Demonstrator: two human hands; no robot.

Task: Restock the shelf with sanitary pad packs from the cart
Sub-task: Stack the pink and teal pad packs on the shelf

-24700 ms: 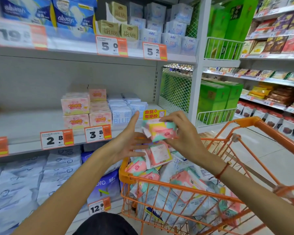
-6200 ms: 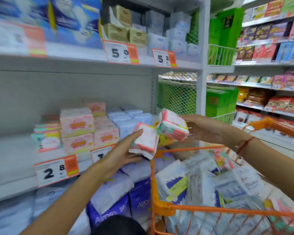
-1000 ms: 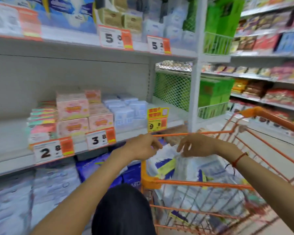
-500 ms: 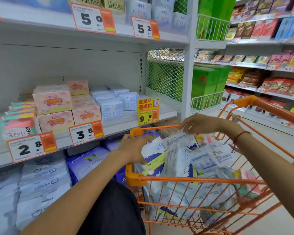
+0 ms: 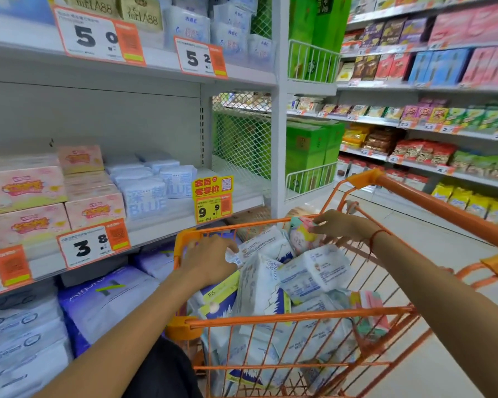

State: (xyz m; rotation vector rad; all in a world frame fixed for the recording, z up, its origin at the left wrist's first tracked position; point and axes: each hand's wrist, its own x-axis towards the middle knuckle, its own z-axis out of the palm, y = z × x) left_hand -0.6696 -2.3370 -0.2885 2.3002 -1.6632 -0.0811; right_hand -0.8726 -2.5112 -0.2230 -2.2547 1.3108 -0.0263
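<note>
Our right hand [image 5: 338,226] pinches a small pastel pink-and-green soft plastic pad pack [image 5: 301,232] at its upper corner, at the far end of the orange wire cart [image 5: 299,315]. We judge it light, squashy and slick, so best taken across its short sides. Our left hand [image 5: 209,261] rests curled on a white film-wrapped pad pack [image 5: 263,245] just beside its fingertips; whether it grips, we cannot tell. Beyond, leftward, waits the white metal shelf [image 5: 161,228].

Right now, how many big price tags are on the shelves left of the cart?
5. Top shelf edge: 50 tag and 52 tag. Middle shelf edge: 38 tag, a cut-off tag at far left, yellow 99 tag. More may lie off-frame.
</note>
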